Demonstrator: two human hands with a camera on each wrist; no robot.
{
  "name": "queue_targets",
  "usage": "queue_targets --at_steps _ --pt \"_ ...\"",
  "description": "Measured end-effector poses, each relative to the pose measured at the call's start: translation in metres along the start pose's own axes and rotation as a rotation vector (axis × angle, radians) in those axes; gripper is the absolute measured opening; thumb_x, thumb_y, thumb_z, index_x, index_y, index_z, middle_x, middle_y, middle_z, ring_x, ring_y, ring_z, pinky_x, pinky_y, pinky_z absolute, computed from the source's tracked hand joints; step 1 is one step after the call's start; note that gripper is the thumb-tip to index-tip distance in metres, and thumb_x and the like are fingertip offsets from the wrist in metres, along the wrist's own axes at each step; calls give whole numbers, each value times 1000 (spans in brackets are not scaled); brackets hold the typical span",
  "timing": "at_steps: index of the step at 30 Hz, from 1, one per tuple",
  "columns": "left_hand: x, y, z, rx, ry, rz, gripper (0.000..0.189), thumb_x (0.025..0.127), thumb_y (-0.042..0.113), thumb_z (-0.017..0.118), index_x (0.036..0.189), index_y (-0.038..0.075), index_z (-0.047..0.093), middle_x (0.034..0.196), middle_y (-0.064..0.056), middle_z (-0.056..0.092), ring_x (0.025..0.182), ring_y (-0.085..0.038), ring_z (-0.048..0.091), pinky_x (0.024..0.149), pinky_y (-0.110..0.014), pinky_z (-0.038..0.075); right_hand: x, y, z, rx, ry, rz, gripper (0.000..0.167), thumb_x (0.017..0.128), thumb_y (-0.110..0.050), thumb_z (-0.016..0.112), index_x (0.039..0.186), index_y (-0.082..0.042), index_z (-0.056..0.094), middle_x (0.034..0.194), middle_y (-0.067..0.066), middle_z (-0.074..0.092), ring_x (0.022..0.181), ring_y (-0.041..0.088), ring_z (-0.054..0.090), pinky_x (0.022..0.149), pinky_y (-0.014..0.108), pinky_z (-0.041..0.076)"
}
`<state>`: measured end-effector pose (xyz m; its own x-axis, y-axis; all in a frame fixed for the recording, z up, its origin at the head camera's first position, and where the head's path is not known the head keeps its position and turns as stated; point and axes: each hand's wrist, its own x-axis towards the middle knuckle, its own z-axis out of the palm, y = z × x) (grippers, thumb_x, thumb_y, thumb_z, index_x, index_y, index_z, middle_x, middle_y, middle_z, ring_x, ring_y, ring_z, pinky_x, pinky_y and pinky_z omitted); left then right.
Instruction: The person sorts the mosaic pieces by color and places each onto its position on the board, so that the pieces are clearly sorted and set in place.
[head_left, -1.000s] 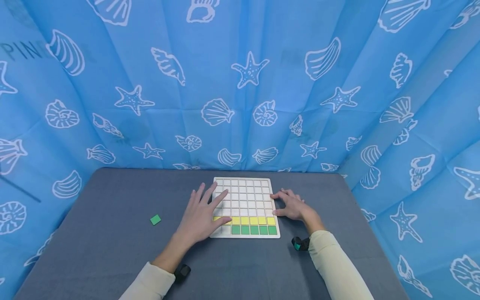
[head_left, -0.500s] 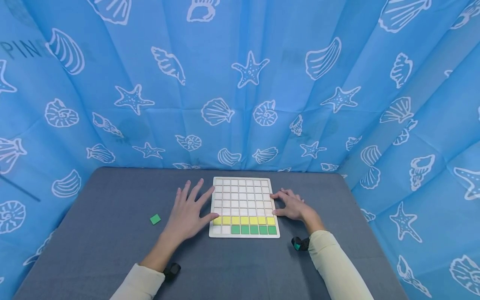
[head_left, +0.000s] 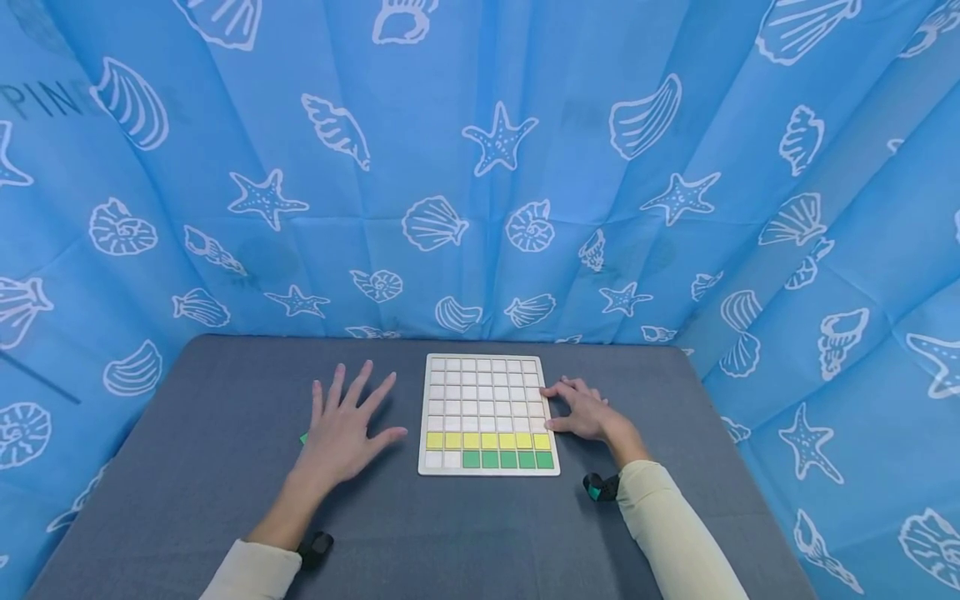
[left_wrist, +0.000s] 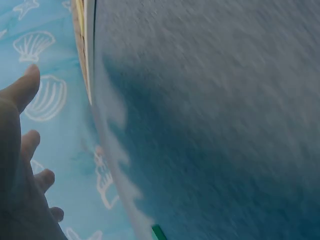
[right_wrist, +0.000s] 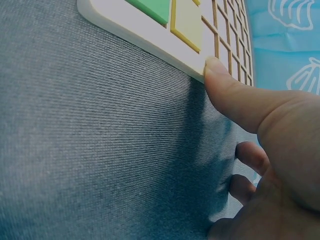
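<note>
A white grid board (head_left: 489,472) lies on the grey table. Yellow tiles (head_left: 489,442) fill the second row from the front. Several green tiles (head_left: 508,460) sit in the front row, whose two leftmost cells are white. My right hand (head_left: 588,415) rests at the board's right edge, the thumb (right_wrist: 217,75) on its rim in the right wrist view. To the left of the board, my left hand (head_left: 341,429) is held with fingers spread and nothing in it. It partly covers a loose green tile (head_left: 303,437), whose end (left_wrist: 158,232) shows in the left wrist view.
The grey table (head_left: 465,542) runs back to a blue curtain (head_left: 480,250) printed with white shells and starfish, which also stands at both sides. Each wrist wears a black strap, the right strap (head_left: 600,487) with a green patch.
My left hand has moved left, from over the board's left side to over part of the loose green tile. The right hand and the board have stayed put.
</note>
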<state>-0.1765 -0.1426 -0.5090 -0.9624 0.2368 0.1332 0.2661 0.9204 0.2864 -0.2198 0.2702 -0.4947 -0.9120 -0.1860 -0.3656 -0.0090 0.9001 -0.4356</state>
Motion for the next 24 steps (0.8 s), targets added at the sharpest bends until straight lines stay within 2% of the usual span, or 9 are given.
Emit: queue_targets --at_steps 4,13,17,24 --pt "-4 -12 -1 -17 -10 -37 88 88 69 65 161 38 27 173 -11 14 158 -49 0 119 -75 -5 0 -1 0 -1 3 -5 61 94 -33 74 149 -21 52 166 25 22 146 60 22 114 80 13" --pt "-17 -38 -9 -51 10 -83 92 87 62 72 162 35 26 171 -16 17 155 -55 5 119 -76 4 1 1 0 -5 1 -26 60 95 -34 73 149 -20 51 166 26 21 145 62 21 113 80 12" --pt "-23 -51 -13 -69 -3 -103 96 86 60 74 163 36 23 170 -19 19 153 -57 8 117 -77 6 1 1 0 2 -7 -24 60 95 -34 73 149 -21 51 167 25 21 146 61 20 114 80 12" --pt "-27 -68 -22 -83 -24 -128 93 86 55 76 162 29 29 163 -25 32 148 -59 18 115 -78 11 2 2 1 8 -10 -24 62 95 -34 73 151 -20 49 167 26 19 146 61 20 113 81 10"
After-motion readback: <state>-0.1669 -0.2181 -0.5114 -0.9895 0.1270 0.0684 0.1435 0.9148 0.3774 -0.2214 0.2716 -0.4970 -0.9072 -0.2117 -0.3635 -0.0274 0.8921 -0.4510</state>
